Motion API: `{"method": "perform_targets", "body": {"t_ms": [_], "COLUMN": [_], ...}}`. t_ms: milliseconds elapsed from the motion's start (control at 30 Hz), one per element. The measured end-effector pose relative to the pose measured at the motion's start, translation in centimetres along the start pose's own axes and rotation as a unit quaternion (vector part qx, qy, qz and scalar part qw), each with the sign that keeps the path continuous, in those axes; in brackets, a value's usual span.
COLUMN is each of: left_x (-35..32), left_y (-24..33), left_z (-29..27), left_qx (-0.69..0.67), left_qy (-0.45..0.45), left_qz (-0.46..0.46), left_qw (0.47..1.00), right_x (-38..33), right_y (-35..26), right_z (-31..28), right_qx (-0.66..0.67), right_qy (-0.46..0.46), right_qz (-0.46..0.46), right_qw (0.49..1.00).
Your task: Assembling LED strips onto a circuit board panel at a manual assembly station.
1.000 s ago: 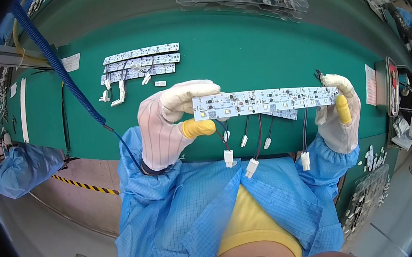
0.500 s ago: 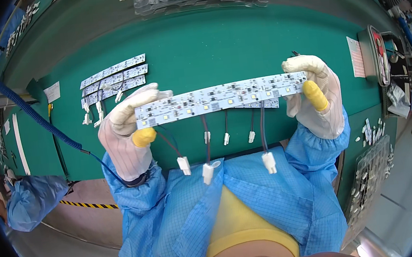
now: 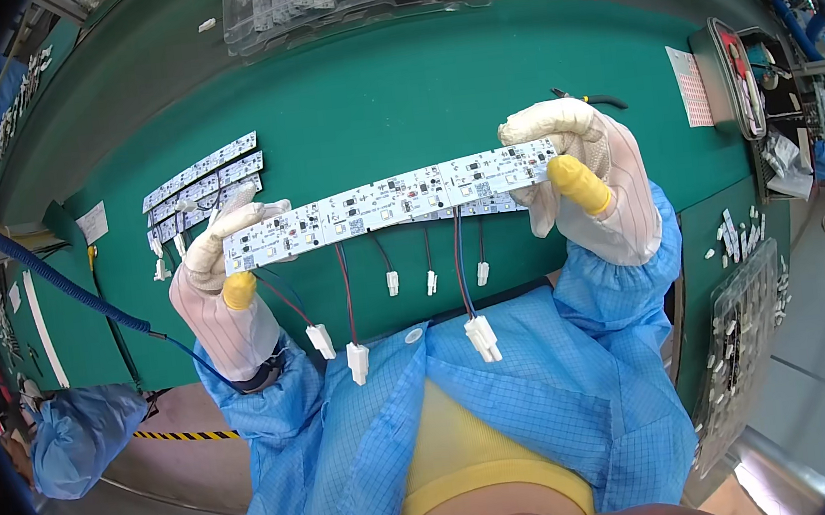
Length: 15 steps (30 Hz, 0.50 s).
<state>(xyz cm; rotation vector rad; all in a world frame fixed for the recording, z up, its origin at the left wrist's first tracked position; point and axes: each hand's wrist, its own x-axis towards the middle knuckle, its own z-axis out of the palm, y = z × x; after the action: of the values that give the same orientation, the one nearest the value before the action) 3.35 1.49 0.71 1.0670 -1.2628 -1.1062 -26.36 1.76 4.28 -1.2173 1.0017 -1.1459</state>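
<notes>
A long white LED circuit board point(image 3: 396, 199) is stretched between my hands above the green mat, tilted with its right end higher. My left hand point(image 3: 219, 278) pinches the left end and my right hand point(image 3: 600, 177) the right end. Both wear white gloves with a yellow cover on the thumb. From the board's lower edge hang thin wires ending in white plug connectors point(image 3: 358, 364). Partly hidden behind it, another LED board point(image 3: 502, 204) lies on the mat, its smaller connectors point(image 3: 432, 282) toward me. Beyond my left hand sit several LED boards point(image 3: 202, 171) in rows.
A coiled blue cord point(image 3: 64, 289) runs to my left wrist. Dark-handled pliers point(image 3: 605, 101) lie behind my right hand. Clear plastic trays point(image 3: 362, 11) of parts stand at the back. On the right are a metal box point(image 3: 735, 73) and a tray of connectors point(image 3: 735, 364).
Both hands and the held board have shifted left in the view, and its tilt is a little steeper. The surroundings also shifted, as the view moved. The grip on both ends is unchanged.
</notes>
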Motion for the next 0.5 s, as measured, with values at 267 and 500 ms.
{"method": "perform_targets", "body": {"t_ms": [267, 500], "left_x": [-0.24, -0.39], "left_y": [-0.84, -0.97], "left_z": [-0.36, 0.12], "left_qx": [-0.037, -0.065], "left_qy": [0.001, 0.019], "left_qz": [0.030, 0.066], "left_qw": [0.999, 0.996], "right_x": [-0.18, -0.32], "right_y": [0.16, -0.54], "right_z": [0.09, 0.12], "right_qx": [0.014, 0.051], "right_qy": [0.008, -0.019], "right_qz": [-0.022, 0.025], "right_qw": [1.000, 0.998]}}
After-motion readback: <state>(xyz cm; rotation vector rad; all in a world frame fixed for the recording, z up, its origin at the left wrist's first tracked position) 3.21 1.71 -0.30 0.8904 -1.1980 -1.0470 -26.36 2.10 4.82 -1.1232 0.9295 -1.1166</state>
